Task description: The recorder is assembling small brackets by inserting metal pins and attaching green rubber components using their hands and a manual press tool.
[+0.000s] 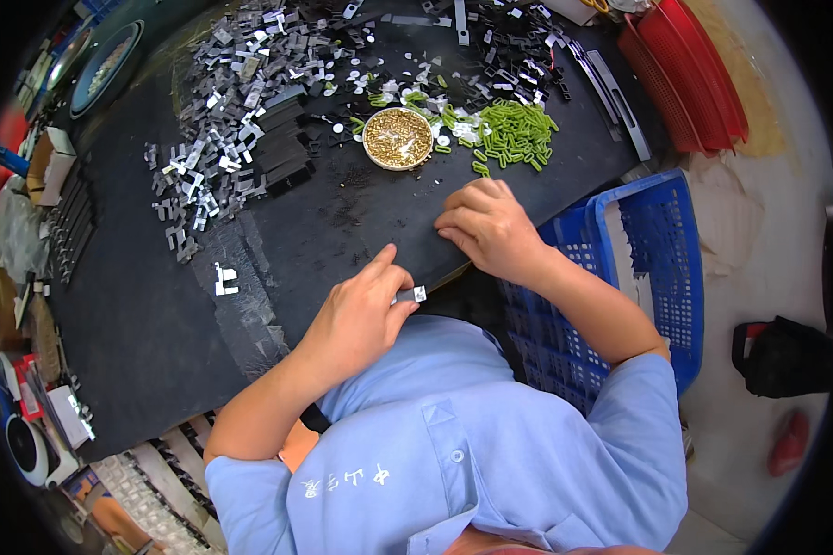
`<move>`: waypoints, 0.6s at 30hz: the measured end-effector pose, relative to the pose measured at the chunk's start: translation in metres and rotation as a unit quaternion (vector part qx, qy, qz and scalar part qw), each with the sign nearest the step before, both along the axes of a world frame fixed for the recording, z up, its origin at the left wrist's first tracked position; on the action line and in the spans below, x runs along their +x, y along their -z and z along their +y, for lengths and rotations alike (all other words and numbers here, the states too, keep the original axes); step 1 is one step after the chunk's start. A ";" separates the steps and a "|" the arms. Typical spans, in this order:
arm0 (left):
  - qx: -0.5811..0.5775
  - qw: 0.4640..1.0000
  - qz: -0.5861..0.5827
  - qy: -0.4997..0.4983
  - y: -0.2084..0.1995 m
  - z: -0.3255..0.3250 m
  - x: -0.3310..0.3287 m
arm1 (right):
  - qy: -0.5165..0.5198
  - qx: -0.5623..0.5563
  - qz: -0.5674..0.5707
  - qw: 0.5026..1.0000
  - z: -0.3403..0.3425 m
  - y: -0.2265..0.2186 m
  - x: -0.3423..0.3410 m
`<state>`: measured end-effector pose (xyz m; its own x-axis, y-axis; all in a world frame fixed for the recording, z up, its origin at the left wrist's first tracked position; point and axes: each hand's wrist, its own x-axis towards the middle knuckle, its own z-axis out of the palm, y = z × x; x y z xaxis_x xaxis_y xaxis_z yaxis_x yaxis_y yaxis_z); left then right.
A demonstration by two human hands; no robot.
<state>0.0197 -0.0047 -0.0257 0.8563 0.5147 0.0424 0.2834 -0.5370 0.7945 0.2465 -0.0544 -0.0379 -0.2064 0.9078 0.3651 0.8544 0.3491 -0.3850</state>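
My left hand [359, 313], near the front edge of the dark table, pinches a small metal bracket [417, 294]; its shiny end sticks out past the fingertips. My right hand [492, 228] is over the table to the right, fingers curled in with the tips close together; whatever they may hold is hidden. Just beyond it lies a heap of small green oblong pieces [518, 134]. A round tub of small brass-coloured parts [397, 110] stands to the left of that heap. Apart from the rest, one shiny bracket [225, 279] lies left of my left hand.
Many loose metal brackets [215, 148] spread over the left and back, beside stacked dark strips [285, 143]. Long metal bars [620, 102] lie at the far right. A blue plastic crate [671, 277] stands right of the table, below red baskets [685, 74]. Round trays [106, 69] are far left.
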 end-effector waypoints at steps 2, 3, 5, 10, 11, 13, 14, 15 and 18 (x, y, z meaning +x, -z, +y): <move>-0.012 1.000 0.015 -0.025 -0.006 -0.006 -0.005 | 0.017 0.013 0.006 1.000 0.000 -0.002 0.005; -0.012 1.000 0.015 -0.023 -0.009 -0.007 -0.006 | 0.028 0.017 0.001 0.999 0.002 -0.004 0.007; 0.003 0.999 0.001 -0.041 -0.013 -0.010 -0.007 | 0.032 0.027 -0.007 0.999 0.008 -0.006 0.007; -0.022 0.998 -0.011 -0.050 -0.015 -0.018 -0.007 | 0.012 0.062 -0.044 0.997 0.035 -0.005 0.002; -0.027 0.998 -0.018 -0.050 -0.016 -0.019 -0.008 | -0.011 0.059 -0.078 0.995 0.039 -0.004 0.003; -0.003 0.997 -0.041 -0.063 -0.012 -0.022 -0.011 | -0.036 0.055 -0.110 0.992 0.041 -0.002 0.001; 0.021 0.995 -0.064 -0.074 -0.010 -0.023 -0.012 | -0.047 0.060 -0.141 0.987 0.041 -0.003 -0.001; 0.020 0.995 -0.064 -0.077 -0.007 -0.022 -0.013 | -0.061 0.064 -0.172 0.981 0.042 -0.003 -0.003; 0.075 0.988 -0.087 -0.100 -0.001 -0.019 -0.017 | -0.037 0.031 -0.122 0.991 0.034 -0.007 -0.008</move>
